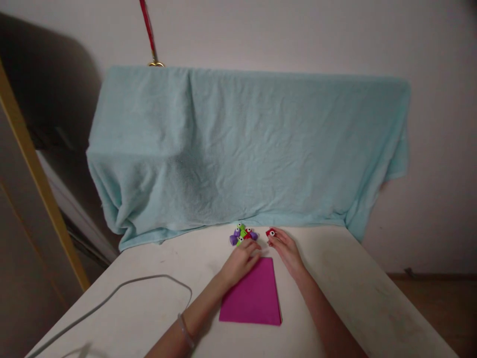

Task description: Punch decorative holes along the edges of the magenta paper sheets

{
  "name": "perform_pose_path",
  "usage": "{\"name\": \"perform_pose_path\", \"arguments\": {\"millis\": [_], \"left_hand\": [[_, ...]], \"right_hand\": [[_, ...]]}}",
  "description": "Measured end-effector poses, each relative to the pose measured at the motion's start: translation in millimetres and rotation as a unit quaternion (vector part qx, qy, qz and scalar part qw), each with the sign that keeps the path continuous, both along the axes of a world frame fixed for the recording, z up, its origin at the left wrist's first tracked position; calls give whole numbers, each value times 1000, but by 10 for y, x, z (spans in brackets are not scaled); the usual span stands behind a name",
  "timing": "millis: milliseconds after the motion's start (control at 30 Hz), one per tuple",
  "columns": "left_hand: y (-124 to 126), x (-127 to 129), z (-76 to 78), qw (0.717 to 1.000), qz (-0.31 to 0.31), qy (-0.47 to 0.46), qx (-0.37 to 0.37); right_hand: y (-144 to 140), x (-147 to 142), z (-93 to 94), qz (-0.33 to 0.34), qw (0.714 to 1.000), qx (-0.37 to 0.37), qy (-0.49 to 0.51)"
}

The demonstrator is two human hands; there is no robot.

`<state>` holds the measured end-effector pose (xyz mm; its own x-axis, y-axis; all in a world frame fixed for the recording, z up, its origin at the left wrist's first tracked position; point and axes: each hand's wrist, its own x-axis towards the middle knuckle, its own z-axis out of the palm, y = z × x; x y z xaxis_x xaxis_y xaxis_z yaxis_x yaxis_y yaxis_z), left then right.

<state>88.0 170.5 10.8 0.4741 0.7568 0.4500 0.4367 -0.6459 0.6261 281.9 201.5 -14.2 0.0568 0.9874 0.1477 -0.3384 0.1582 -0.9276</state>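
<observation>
The right hand [287,251] pinches a red toy [269,231], leaving its eye [272,233] uncovered; whether the left hand [243,256], by the pile [243,232], grips anything, I can't tell.

Looks forward and down from the head, fairly near, across the tabletop [335,298] past its far edge to the wall [279,35].

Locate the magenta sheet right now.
In the head view, the magenta sheet lies at lower centre on the white table, by the left hand, on the near side of the clustered toys.
</observation>
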Motion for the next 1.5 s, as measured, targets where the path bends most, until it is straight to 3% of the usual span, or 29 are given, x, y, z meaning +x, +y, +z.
{"name": "perform_pose_path", "arguments": {"millis": [133, 300, 467, 667, 900, 1233, 1500], "left_hand": [[-38, 108, -113, 997, -44, 58, 12], [-22, 76, -253, 997, -41, 67, 2], [4, 51, -286, 996, -50, 78, 5], [-19, 77, -280, 996, -39, 78, 8], [-57, 89, -193, 998, -24, 46, -17], [0, 42, -83, 993, 59, -82, -65], [-57, 77, -35, 988, 59, -96, -101]], "right_hand": [[8, 207, 37, -30, 998, -53, 6], [-89, 352, -38, -43, 997, -66, 12], [-69, 443, -147, -46, 995, -75, 42], [-6, 481, -189, -48, 994, -84, 46], [-107, 394, -95, -9, 994, -86, 73], [-247, 243, 33, 45, 995, -88, 27], [-389, 105, 142, 84, 990, -105, -31]]}}
